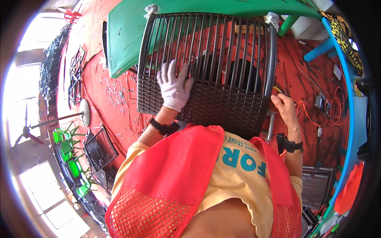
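Red vest (170, 162) closest, panel (216, 105) looks half-woven, top's bare; left hand (174, 90) spread flat, right hand (287, 110) curled, can't tell its hold.

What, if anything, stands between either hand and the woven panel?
Nothing visible. The left hand lies spread on the panel, toward its left side; the right hand is right by its right edge, contact unclear.
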A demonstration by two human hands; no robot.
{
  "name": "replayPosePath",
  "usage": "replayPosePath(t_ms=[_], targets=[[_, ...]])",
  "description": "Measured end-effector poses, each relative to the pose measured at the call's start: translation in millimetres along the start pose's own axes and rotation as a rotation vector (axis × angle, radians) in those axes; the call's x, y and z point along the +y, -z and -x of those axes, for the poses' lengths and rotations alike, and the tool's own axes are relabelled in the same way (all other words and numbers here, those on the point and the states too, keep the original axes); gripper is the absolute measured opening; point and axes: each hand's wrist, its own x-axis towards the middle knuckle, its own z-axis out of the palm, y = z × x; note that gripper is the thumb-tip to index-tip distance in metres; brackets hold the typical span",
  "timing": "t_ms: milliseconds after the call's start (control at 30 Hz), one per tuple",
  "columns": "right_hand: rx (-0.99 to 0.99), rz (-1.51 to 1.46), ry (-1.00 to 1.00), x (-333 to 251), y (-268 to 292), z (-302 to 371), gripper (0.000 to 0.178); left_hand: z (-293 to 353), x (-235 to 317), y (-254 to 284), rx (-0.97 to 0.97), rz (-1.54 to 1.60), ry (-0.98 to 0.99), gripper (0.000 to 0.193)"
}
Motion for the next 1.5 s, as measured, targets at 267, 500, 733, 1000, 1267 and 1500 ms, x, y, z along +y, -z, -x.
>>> replayPosePath(t_ms=[267,500,733,1000,1267,1500], targets=[[0.139,0.016,-0.036,0,-11,5,0.044,34,-28,-3,0.055,0.021,0.011,0.016],[0.355,-0.316,-0.146,-12,-41,5,0.027,36,-35,-6,0.085,0.049,0.008,0.017],[0.375,-0.345,0.016,-43,-44,16,0.036,36,-47,-20,0.122,0.165,-0.01,0.031],[0.409,-0.479,0.188,-104,-45,53,0.033,-15,26,7,0.185,0.65,0.059,0.046],[0.597,-0.156,0.473,-157,-46,78,0.032,-89,150,102,0.097,1.282,-0.031,0.049],[0.789,0.073,0.633,-194,-40,115,0.022,-102,208,146,-0.1,1.87,0.001,0.048]])
